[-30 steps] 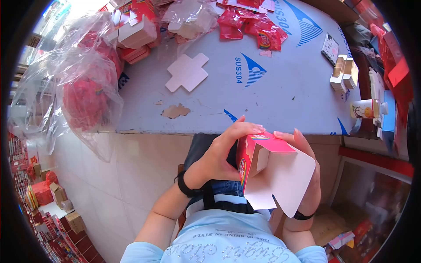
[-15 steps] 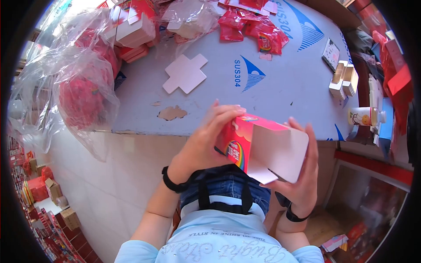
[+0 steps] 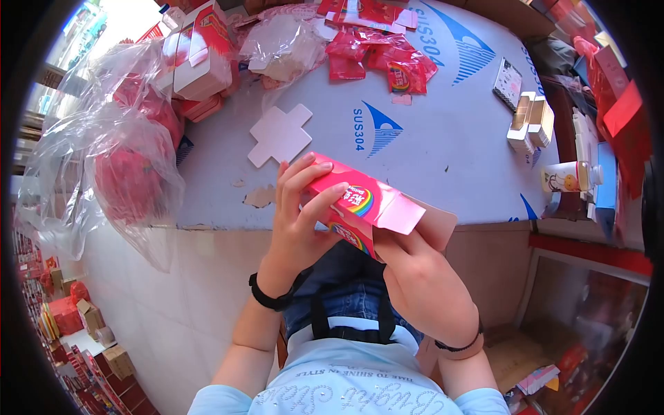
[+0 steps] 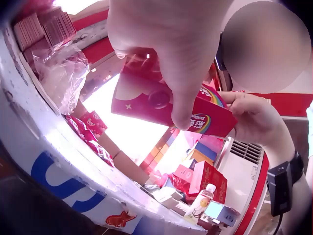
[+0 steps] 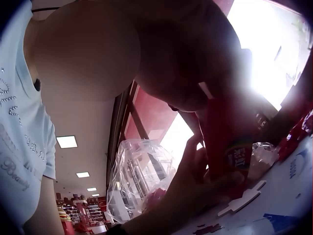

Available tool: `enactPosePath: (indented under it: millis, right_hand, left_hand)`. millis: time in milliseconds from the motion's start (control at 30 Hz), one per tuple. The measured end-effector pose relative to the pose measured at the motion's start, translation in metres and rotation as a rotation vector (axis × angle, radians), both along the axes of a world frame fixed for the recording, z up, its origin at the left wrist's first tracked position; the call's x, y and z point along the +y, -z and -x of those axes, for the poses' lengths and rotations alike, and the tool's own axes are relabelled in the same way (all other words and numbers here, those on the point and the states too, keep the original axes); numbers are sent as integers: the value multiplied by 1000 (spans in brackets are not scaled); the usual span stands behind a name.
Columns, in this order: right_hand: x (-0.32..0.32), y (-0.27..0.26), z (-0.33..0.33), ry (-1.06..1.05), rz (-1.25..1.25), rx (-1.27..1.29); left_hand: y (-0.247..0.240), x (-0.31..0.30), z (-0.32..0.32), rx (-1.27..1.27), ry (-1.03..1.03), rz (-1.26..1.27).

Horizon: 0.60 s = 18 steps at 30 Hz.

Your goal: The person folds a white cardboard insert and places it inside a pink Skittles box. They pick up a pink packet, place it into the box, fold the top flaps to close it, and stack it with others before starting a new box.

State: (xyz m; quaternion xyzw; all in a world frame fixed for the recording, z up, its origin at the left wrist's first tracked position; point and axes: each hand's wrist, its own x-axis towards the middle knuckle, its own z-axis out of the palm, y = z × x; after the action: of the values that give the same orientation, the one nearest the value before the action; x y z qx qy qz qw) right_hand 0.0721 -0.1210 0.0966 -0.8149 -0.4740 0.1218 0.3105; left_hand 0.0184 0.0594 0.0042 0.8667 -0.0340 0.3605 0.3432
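A red-pink printed carton (image 3: 349,197) with a rainbow logo is tilted over the table's near edge, its white-lined flaps open on the right. My left hand (image 3: 294,232) grips its closed end, fingers over the top face and thumb underneath. In the left wrist view the left thumb (image 4: 183,105) lies along the carton's printed side. At the open end is my right hand (image 3: 429,280), its fingers reaching in among the flaps and mostly hidden by the carton. A white cross-shaped card (image 3: 280,135) lies flat on the table beyond the left hand.
Clear plastic bags with red contents (image 3: 131,169) hang over the table's left corner. Stacked cartons (image 3: 200,72) and red packets (image 3: 408,72) lie at the back. On the right are a notebook (image 3: 508,83), small gold-lined boxes (image 3: 531,123) and a bottle (image 3: 567,176).
The carton has turned so its printed faces show and its opening points right. My right hand has moved from the flap's outer side into the open end; the left hand has shifted left with the carton.
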Motion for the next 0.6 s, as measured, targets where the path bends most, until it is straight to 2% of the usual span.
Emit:
enactPosePath:
  millis: [67, 133, 267, 333, 433, 533, 600]
  right_hand:
    - [-1, 8, -3, -42, -10, 38]
    - [-2, 14, -7, -6, 28, 282]
    - [-3, 2, -3, 53, -60, 203]
    - [-6, -12, -3, 212, -134, 248]
    - [-17, -15, -5, 242, -154, 125]
    - [-16, -16, -4, 261, -156, 137]
    - [-14, -16, -3, 259, -160, 140]
  left_hand:
    - [2, -1, 4, 0, -30, -43]
    - [2, -1, 5, -5, -59, -84]
    - [3, 2, 4, 9, -68, -77]
    - [6, 6, 1, -11, -93, -47]
    - [8, 10, 1, -5, -145, -57]
    - [8, 10, 2, 14, -142, -71]
    - [8, 8, 2, 7, -113, 55]
